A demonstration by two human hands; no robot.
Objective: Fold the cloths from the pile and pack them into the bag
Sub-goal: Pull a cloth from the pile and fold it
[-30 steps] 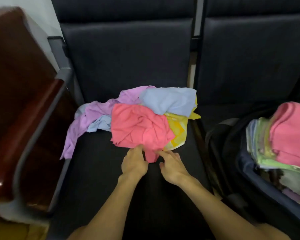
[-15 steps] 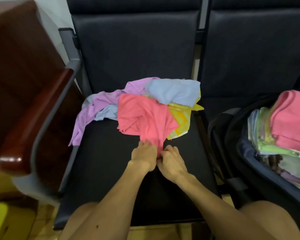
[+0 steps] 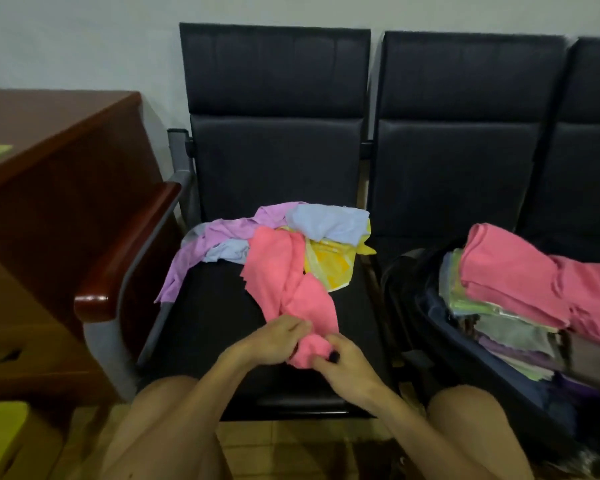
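pink cloth (image 3: pixel 284 282) bunched in both hands at the seat's (image 3: pixel 205 327) front edge

left hand (image 3: pixel 274 341) and right hand (image 3: pixel 340 365) are both clamped on its near end, the rest trailing back onto the pile (image 3: pixel 274 237). it looks light, limp and prone to crumpling, so it likely handles best pinched at two corners and shaken flat. the bag (image 3: pixel 430 306) sits to the right.

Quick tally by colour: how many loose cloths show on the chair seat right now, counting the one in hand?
Pink cloth, gripped by left hand and right hand: 1
Lilac cloth: 1
Pale blue cloths: 2
Yellow cloth: 1
Total: 5 visible; any buried ones unseen.
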